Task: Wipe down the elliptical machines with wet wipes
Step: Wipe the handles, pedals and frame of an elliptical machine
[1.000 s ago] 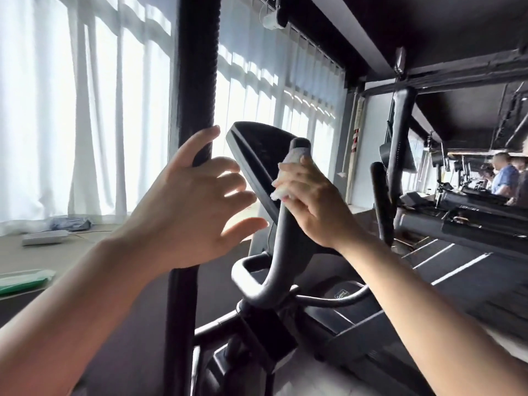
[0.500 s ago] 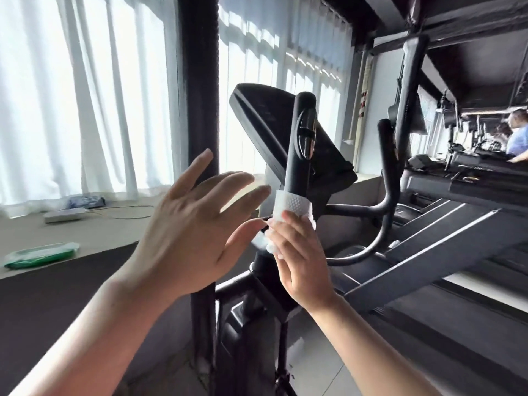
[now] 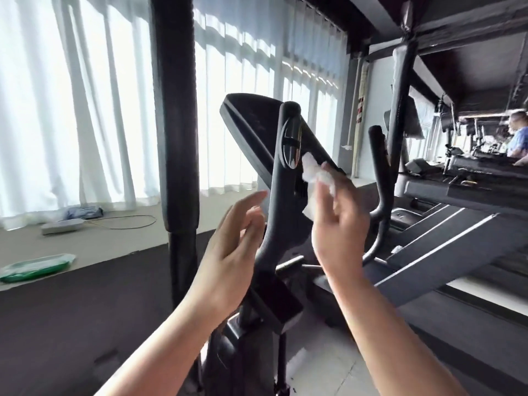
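Observation:
A black elliptical machine stands in front of me, its inner handlebar (image 3: 281, 195) rising to a silver sensor plate and its console (image 3: 251, 121) tilted behind. My right hand (image 3: 340, 224) pinches a crumpled white wet wipe (image 3: 315, 178) just right of the handlebar, beside the sensor plate. My left hand (image 3: 231, 252) hovers with relaxed fingers at the handlebar's left side, holding nothing. A second black handlebar (image 3: 380, 167) curves up to the right.
A thick padded black pillar (image 3: 177, 124) stands left of the machine before curtained windows. On the ledge lie a green wipe pack (image 3: 34, 267) and a power strip (image 3: 61, 225). Treadmills (image 3: 457, 195) line the right, with a person (image 3: 518, 138) far back.
My right hand has come off the lower handlebar, where the wipe was wrapped, and lifted it up to the right of the bar. My left hand moved nearer the bar.

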